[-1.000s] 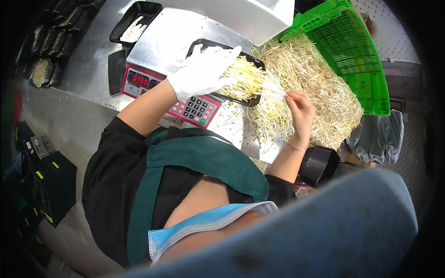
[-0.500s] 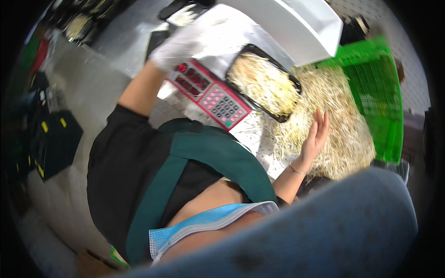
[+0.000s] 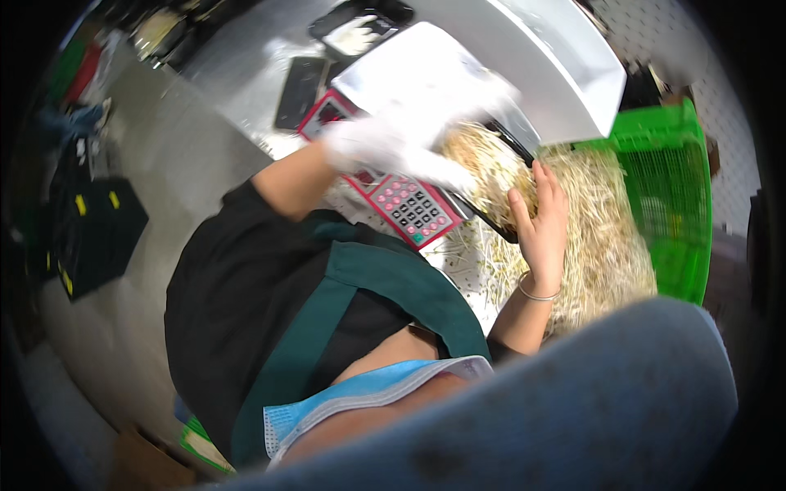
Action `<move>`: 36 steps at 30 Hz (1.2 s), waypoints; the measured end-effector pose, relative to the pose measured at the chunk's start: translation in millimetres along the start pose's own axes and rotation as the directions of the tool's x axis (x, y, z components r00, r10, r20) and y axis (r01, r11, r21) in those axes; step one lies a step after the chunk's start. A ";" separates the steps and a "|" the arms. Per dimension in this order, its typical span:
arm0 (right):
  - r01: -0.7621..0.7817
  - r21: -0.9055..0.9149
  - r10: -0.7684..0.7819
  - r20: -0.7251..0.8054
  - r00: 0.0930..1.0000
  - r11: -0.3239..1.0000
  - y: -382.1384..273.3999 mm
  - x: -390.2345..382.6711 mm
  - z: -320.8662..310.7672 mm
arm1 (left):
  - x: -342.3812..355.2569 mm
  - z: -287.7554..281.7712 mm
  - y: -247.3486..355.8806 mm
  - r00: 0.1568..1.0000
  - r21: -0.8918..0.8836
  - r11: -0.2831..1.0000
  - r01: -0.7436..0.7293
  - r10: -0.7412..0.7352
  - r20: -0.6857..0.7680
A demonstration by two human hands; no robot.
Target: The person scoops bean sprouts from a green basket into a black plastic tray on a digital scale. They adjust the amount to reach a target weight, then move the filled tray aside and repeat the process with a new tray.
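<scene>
My left hand (image 3: 409, 146), in a white glove blurred by motion, reaches over the red-framed scale (image 3: 413, 209). Its thumb and fingers spread apart around the left end of a black tray (image 3: 501, 227) heaped with bean sprouts (image 3: 483, 159). The glove covers part of the tray and of the scale's display. At the tray's right end is my bare right hand (image 3: 544, 225), a thin bracelet at the wrist. Its fingers stretch out and its thumb is apart, by the sprouts and tray edge. A large heap of loose bean sprouts (image 3: 610, 237) lies to its right.
A green crate (image 3: 667, 196) lies on its side behind the heap, its mouth toward it. A white bin (image 3: 557, 74) stands at the back. Farther left are a black tray with a white glove (image 3: 358, 37) and a dark flat box (image 3: 300, 94). Sprout bits litter the white surface.
My left hand has swung right from beyond the scale to the tray's left end. My right hand has moved up and left from the loose sprouts to the tray's right end.
</scene>
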State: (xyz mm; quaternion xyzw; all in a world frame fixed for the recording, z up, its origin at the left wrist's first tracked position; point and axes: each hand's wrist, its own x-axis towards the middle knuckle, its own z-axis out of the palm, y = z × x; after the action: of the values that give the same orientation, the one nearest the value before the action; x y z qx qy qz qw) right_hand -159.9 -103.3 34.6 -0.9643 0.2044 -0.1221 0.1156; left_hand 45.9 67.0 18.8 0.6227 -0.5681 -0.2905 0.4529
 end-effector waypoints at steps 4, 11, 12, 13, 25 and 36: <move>-0.112 0.347 0.220 -0.289 0.932 0.931 36.5 -50.4 3.3 | -85.4 -60.2 -98.0 0.418 0.413 0.546 0.729 0.123 -0.900; -0.116 0.598 0.410 -0.382 0.828 0.793 54.2 -54.7 12.2 | -229.6 -49.1 -249.3 0.047 -0.529 0.758 0.383 -0.588 -0.808; -0.110 0.582 0.400 -0.398 0.825 0.805 54.2 -53.8 12.3 | -213.6 -44.8 -230.2 -0.085 -0.545 0.796 0.263 -0.543 -0.835; -0.098 0.572 0.389 -0.412 0.824 0.814 53.5 -52.3 13.4 | -217.4 -51.0 -223.5 -0.065 -0.565 0.795 0.221 -0.566 -0.822; 0.173 0.637 0.239 -0.506 0.829 0.751 39.5 -70.9 -15.3 | -108.6 -60.8 7.7 0.528 -0.154 0.982 -0.105 -0.076 -0.845; -0.138 0.655 0.437 -0.318 0.841 0.742 49.6 12.4 30.7 | 65.8 37.7 -23.1 0.810 0.621 0.778 -0.093 0.422 -0.407</move>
State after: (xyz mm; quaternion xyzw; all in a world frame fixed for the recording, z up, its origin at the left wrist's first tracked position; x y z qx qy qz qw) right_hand -158.4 -147.3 -5.5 -0.7736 0.3260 -0.3818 0.3866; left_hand 35.3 -6.9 -7.6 0.6965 -0.5652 0.1435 0.4181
